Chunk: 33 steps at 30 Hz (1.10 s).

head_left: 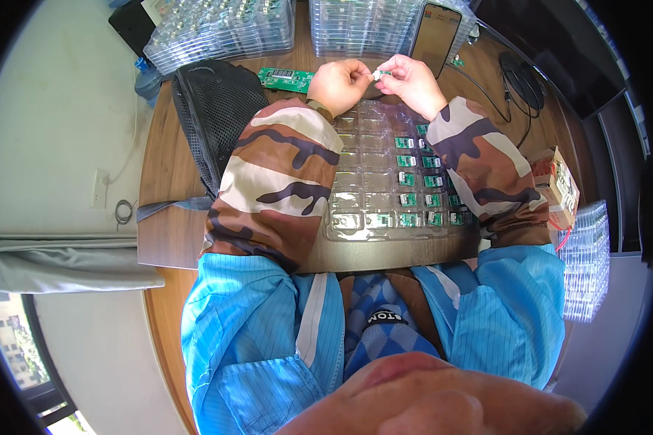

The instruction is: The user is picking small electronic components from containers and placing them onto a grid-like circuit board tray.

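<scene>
A tray (355, 220) lies near the desk's (159, 177) front edge, small boards (406, 179) mostly in its right half. A bag (214, 109) lies toward the left edge, a box (561, 188) by the right; tray stacks (228, 36) stand behind, a phone (435, 40) before one.

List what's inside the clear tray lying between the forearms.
Small green circuit boards sit in the clear tray, mostly toward its right, one further left in the nearest row. The right camouflage sleeve covers part of that side; compartments beneath can't be seen.
</scene>
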Tool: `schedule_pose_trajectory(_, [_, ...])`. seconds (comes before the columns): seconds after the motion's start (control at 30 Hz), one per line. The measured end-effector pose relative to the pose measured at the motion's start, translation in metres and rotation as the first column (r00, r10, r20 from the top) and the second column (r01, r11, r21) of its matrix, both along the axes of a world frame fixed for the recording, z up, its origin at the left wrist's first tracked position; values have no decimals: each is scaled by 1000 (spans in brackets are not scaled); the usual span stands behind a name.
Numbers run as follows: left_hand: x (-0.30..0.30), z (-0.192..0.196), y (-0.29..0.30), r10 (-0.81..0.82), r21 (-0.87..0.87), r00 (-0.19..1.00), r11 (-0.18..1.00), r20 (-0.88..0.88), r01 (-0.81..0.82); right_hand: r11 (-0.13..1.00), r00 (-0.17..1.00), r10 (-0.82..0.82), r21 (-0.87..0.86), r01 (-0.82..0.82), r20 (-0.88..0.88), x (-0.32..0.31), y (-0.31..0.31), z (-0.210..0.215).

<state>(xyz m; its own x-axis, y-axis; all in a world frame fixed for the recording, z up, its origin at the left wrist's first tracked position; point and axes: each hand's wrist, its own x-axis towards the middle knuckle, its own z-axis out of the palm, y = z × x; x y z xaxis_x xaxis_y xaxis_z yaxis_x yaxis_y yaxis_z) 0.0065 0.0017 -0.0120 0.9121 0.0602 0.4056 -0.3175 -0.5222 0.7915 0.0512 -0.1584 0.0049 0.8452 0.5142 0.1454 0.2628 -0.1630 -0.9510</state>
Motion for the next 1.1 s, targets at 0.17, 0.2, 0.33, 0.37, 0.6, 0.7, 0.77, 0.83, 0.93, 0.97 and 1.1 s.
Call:
schedule_pose_trajectory(0.17, [-7, 3, -2, 10, 69, 1000, 998, -16, -9, 1000, 999, 11, -8, -11, 31, -2, 0, -9])
schedule_pose_trajectory(0.2, [-8, 4, -2, 21, 101, 1000, 995, -22, -19, 1000, 1000, 9, 11, -9, 17, -3, 1, -10])
schedule_pose_trajectory(0.33, [-6, 2, -3, -15, 107, 1000, 994, -9, 16, 1000, 1000, -1, 9, 1, -28, -6, 0, -8])
schedule_pose_trajectory(0.37, [-5, 0, -1, -10, 107, 1000, 994, -14, 12, 1000, 999, 4, 10, -4, -34, -4, 0, -9])
schedule_pose_trajectory(0.6, [-1, 5, -3, 18, 121, 1000, 992, -3, -18, 972, 931, 136, -228, -59, 339, -17, -37, 22])
schedule_pose_trajectory(0.7, [-2, 6, -2, 37, 124, 999, 992, -10, -35, 956, 943, 55, -290, 45, 329, -51, -94, 39])
schedule_pose_trajectory(0.77, [-2, 5, -3, 37, 162, 999, 986, 1, -37, 828, 956, 13, -540, 155, 294, -90, -138, 61])
schedule_pose_trajectory(0.83, [-4, 7, -5, 4, 150, 1000, 989, 3, -5, 573, 904, -72, -724, 383, 421, -138, -172, 78])
schedule_pose_trajectory(0.93, [-6, 4, 0, -9, 172, 1000, 985, 13, 6, 160, 835, -79, -820, 550, 544, -196, -225, 63])
schedule_pose_trajectory(0.97, [-5, 0, 4, -2, 184, 1000, 983, 17, -1, 31, 835, -104, -837, 546, 540, -209, -235, 57])
schedule_pose_trajectory(1.1, [-5, 3, 3, -29, 159, 999, 987, -12, 31, -94, 756, -110, -764, 639, 646, -241, -248, 33])
